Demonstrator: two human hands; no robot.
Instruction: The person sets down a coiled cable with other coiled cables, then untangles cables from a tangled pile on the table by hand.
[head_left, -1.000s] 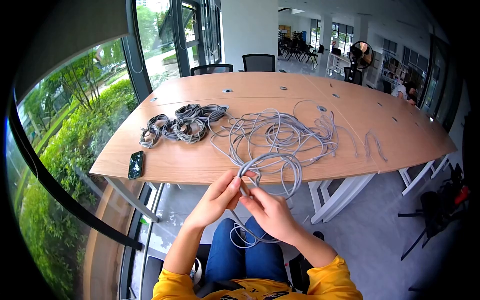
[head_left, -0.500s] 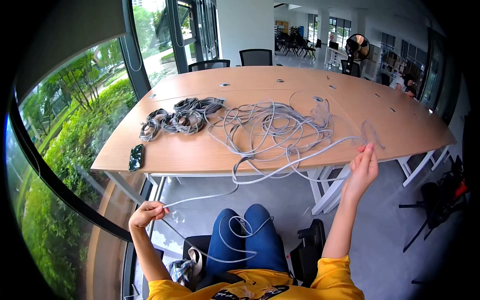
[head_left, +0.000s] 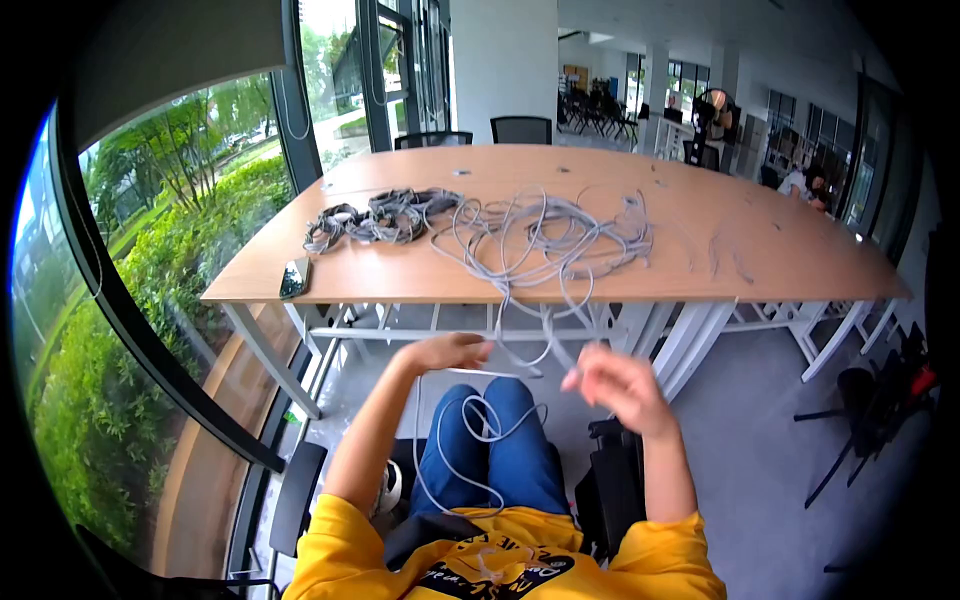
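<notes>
A grey cable lies in a loose tangle (head_left: 560,235) on the table, and strands of it hang over the front edge. My left hand (head_left: 448,353) is above my lap, closed on the cable. From that hand, a length of cable (head_left: 440,470) drops and loops over my legs. My right hand (head_left: 618,385) is just right of my knees, in front of the table edge. It is smeared by motion, so whether its fingers grip anything is unclear. A blurred strand of cable (head_left: 556,340) hangs close to its fingertips.
Several bundled coils of cable (head_left: 395,215) lie left of the tangle on the wooden table (head_left: 700,265). A phone (head_left: 295,278) rests near the front left edge. Chair armrests flank my legs. A fan (head_left: 715,115) and a person (head_left: 800,183) are at the back right.
Both hands have come in from far apart to near my knees. The strand stretched between them has gone slack, and more cable hangs off the table edge. The view has shifted.
</notes>
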